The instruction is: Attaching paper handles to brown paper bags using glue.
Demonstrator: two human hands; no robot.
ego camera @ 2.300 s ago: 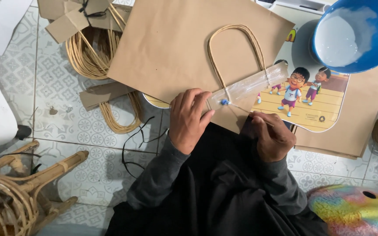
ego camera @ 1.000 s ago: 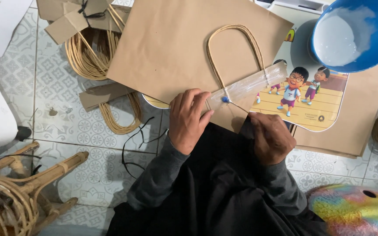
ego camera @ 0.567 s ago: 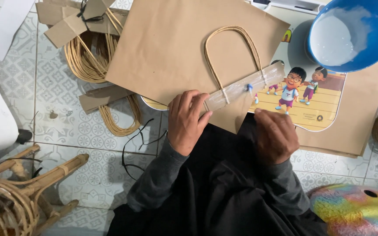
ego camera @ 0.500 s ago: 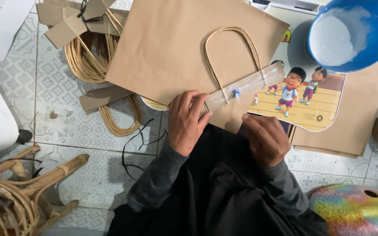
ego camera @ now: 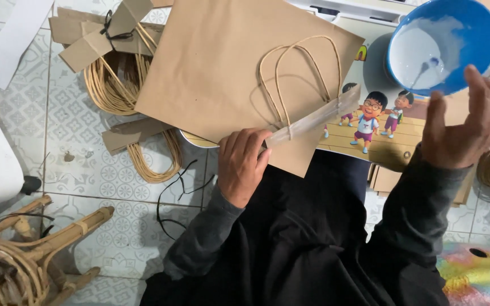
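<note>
While my left hand point(ego camera: 244, 164) presses fingers-down on the end of the paper strip point(ego camera: 312, 119) that pins the twine handles point(ego camera: 299, 79) to the brown paper bag point(ego camera: 239, 73), my right hand point(ego camera: 467, 126) hangs slack and empty just below the blue bowl point(ego camera: 455, 42). That bowl, off the bag's right corner, holds a shallow pool of white glue with a small stick point(ego camera: 423, 69) in it. I judge a careless knuckle could tip it over the cartoon picture book point(ego camera: 381, 122) beside the bag. Easing my press early might let the strip lift and the handles skew.
</note>
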